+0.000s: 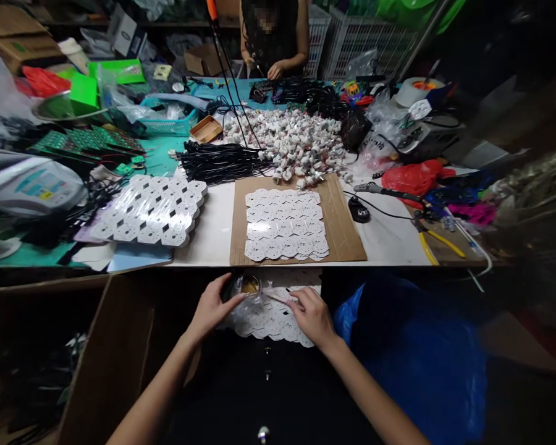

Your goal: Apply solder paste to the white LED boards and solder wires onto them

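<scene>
My left hand [215,304] curls its thumb and fingers about a small round tin [250,285] with something yellowish-brown inside. Clear plastic [241,312] is bunched around the tin. Between the fingertips of my right hand [313,314] is a thin pale stick [276,296], its far end pointing at the tin; its exact kind is unclear. Beneath both hands, below the table edge, lies a white perforated panel sheet [296,330] with scalloped edges. On the table ahead, similar white panels [285,224] rest on a flat cardboard piece [345,232].
A taller stack of white panels [152,210] stands left. Black cables [222,162] and a heap of white connectors [296,139] lie behind the cardboard. Yellow-handled pliers [445,244] are at right, above a blue plastic bag [417,364]. A person [275,43] works across the table.
</scene>
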### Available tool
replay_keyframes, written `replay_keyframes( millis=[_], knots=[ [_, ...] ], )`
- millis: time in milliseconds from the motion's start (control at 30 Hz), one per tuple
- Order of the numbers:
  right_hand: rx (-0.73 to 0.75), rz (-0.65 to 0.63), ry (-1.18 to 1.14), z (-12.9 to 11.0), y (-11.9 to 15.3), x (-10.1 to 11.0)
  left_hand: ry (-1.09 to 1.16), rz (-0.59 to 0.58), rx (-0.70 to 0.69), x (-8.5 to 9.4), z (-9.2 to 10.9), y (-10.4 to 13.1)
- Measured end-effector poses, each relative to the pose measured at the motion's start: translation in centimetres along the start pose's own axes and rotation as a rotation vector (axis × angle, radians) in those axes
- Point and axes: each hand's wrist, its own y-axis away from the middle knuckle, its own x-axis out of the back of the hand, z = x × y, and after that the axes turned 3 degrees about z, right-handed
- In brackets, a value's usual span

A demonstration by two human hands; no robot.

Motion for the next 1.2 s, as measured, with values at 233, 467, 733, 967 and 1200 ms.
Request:
replay_keyframes(
  millis=[233,467,733,967,1200],
  knots=[
    [0.039,-0.177,0.234,-0.7,-1.1,-2.7,-0.151,-0.007,-0.237,-3.9,-0.5,0.1],
    [0.064,-0.189,0.249,-0.6,-1.3,-2.6,-0.022,0.129,-0.210,-4.1,-1.4,0.9],
    [0.035,-0.230,0.192,-0.2,-0.9,-1.3,0.134,0.024,0.077,-2.8,-3.7,1.9],
    [-0.109,-0.016,0.171,2.9,1.4,1.5,0.155,-0.038,0.143,-3.0,-3.6,0.7],
    [-0.420,-0.206,-0.177,4.3,3.0,1.7,0.347,-0.148,0.308,-1.7,-1.9,0.3]
  ],
)
